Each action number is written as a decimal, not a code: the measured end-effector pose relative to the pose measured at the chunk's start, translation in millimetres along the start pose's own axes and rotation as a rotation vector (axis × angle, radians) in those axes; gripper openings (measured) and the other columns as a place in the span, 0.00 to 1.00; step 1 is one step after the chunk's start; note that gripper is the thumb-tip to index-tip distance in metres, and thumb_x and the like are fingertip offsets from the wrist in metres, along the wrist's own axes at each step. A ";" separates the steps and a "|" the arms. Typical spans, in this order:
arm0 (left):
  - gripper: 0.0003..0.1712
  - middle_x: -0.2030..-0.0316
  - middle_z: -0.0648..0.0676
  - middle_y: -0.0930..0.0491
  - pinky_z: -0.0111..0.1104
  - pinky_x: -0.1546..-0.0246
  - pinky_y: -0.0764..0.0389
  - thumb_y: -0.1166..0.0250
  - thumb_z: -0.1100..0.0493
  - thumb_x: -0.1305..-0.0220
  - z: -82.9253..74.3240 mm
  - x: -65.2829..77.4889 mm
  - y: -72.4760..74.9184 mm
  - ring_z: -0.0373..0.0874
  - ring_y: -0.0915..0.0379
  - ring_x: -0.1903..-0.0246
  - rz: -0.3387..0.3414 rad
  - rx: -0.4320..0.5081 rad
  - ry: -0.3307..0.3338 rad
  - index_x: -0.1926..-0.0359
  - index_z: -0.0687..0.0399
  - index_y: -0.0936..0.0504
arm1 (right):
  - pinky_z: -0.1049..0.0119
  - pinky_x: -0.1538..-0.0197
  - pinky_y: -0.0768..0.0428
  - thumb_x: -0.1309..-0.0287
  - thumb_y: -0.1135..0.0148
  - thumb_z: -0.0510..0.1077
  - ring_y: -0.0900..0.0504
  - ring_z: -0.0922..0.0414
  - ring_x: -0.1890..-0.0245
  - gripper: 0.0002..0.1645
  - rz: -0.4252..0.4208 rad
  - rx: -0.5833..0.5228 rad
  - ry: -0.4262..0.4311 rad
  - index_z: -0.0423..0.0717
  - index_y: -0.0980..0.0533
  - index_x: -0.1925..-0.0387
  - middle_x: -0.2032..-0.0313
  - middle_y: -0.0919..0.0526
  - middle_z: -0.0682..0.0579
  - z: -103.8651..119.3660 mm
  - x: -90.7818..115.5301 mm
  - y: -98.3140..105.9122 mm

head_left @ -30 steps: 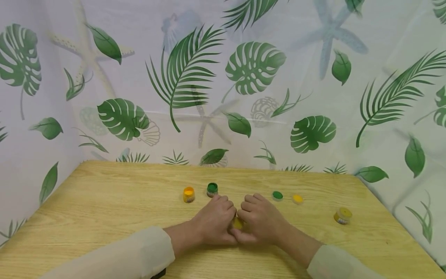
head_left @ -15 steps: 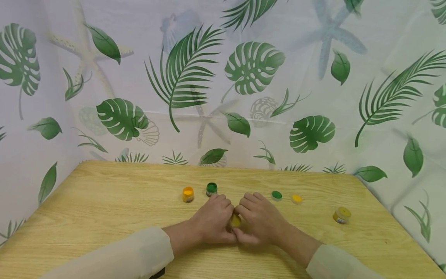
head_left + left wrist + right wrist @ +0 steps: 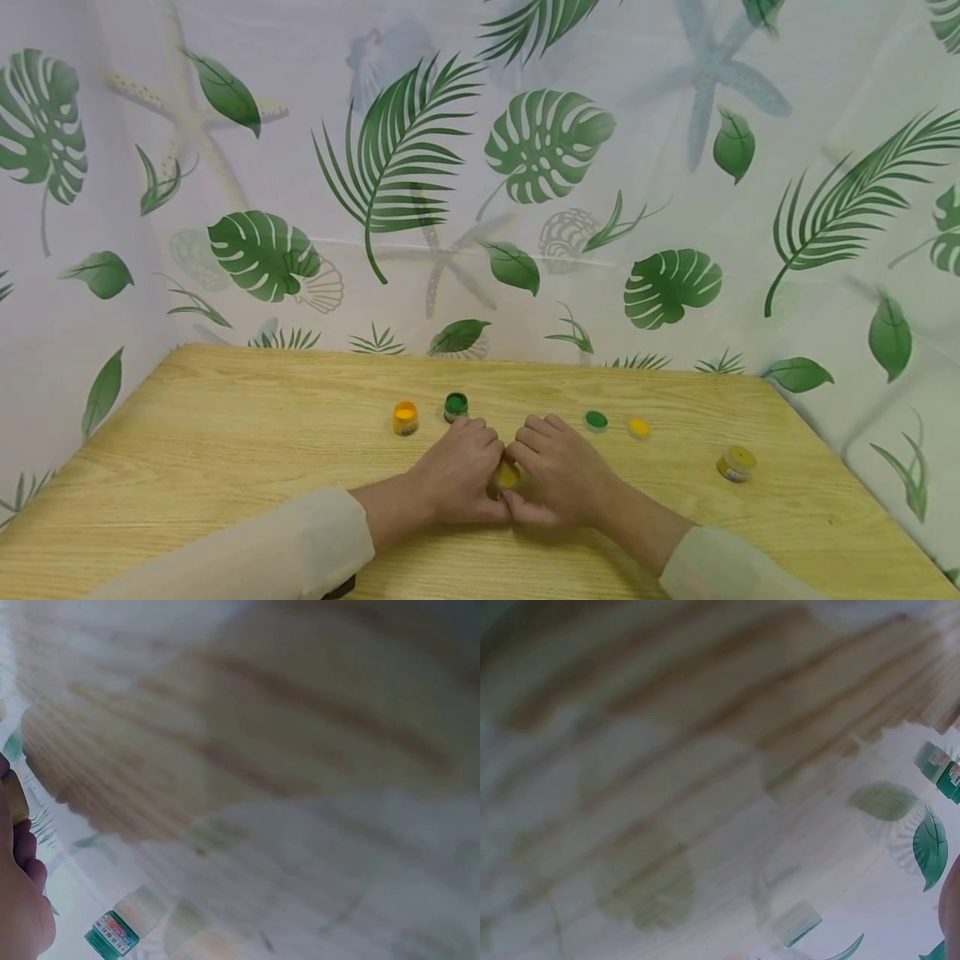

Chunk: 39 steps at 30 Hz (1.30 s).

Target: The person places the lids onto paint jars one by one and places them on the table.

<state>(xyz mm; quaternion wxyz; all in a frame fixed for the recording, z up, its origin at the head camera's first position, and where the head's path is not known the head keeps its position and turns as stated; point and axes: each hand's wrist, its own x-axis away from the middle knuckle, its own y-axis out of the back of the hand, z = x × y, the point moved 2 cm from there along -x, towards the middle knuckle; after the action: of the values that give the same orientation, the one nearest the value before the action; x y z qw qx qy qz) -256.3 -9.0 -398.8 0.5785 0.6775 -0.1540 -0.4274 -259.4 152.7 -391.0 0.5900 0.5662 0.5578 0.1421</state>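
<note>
In the head view my left hand [image 3: 459, 473] and right hand [image 3: 561, 475] meet over the near middle of the table. Between them they grip a small paint jar [image 3: 507, 475] with a dull yellow top, fingers curled round its far side and thumbs at the near side. Most of its body is hidden by the hands. The left wrist view catches part of the left hand [image 3: 22, 889] and the jar's brownish-yellow side [image 3: 15, 796]. Just beyond the left hand stand an uncapped green paint jar [image 3: 456, 407] and an uncapped orange-yellow paint jar [image 3: 405, 418].
A green lid [image 3: 596, 420] and a yellow lid [image 3: 639, 427] lie beyond the right hand. Farther right stands a capped dull-yellow paint jar [image 3: 737, 463]. The wooden table [image 3: 247, 417] ends at a leaf-printed curtain [image 3: 450, 167] behind and at both sides.
Compared with one second ago, the hands have shifted slightly round the jar and more of its yellow top shows. Over the last half second nothing visibly differs.
</note>
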 end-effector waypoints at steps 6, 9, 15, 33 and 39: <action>0.24 0.80 0.41 0.34 0.28 0.68 0.43 0.41 0.32 0.55 -0.1 0.1 -0.9 0.37 0.43 0.77 0.000 0.002 -0.009 0.76 0.47 0.27 | 0.67 0.67 0.37 0.54 0.47 0.62 0.36 0.61 0.74 0.19 -0.002 0.004 0.004 0.51 0.27 0.74 0.77 0.29 0.60 0.8 0.0 0.0; 0.24 0.80 0.41 0.34 0.28 0.68 0.43 0.41 0.32 0.55 -0.3 0.0 -1.3 0.37 0.43 0.77 -0.009 0.000 -0.016 0.76 0.47 0.27 | 0.67 0.67 0.36 0.54 0.47 0.61 0.36 0.61 0.74 0.19 -0.005 0.010 0.006 0.51 0.28 0.75 0.77 0.30 0.60 0.9 -0.3 0.1; 0.25 0.79 0.41 0.34 0.28 0.68 0.43 0.40 0.31 0.55 -0.7 -0.2 -2.6 0.37 0.43 0.76 -0.013 -0.011 -0.023 0.76 0.47 0.27 | 0.67 0.67 0.37 0.54 0.47 0.62 0.36 0.61 0.74 0.18 -0.002 0.011 0.005 0.52 0.29 0.78 0.78 0.30 0.60 0.9 0.2 0.4; 0.26 0.76 0.42 0.30 0.29 0.66 0.40 0.39 0.31 0.56 -0.6 0.4 -1.5 0.38 0.41 0.74 0.019 -0.016 0.005 0.72 0.49 0.26 | 0.65 0.64 0.34 0.51 0.48 0.65 0.33 0.60 0.73 0.23 -0.002 0.008 -0.018 0.51 0.26 0.73 0.77 0.28 0.59 0.8 0.1 0.6; 0.24 0.77 0.42 0.32 0.28 0.67 0.42 0.40 0.34 0.54 1.5 0.9 -2.2 0.38 0.41 0.73 -0.010 -0.022 0.020 0.73 0.48 0.27 | 0.64 0.63 0.33 0.52 0.48 0.63 0.32 0.58 0.71 0.23 0.001 0.030 0.022 0.48 0.24 0.68 0.74 0.26 0.58 1.4 -1.1 0.3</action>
<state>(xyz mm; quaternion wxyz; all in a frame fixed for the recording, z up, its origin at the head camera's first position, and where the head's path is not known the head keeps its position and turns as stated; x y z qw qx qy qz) -257.6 -10.0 -401.2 0.5851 0.6763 -0.1401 -0.4251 -258.5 151.1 -390.6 0.5752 0.5736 0.5661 0.1403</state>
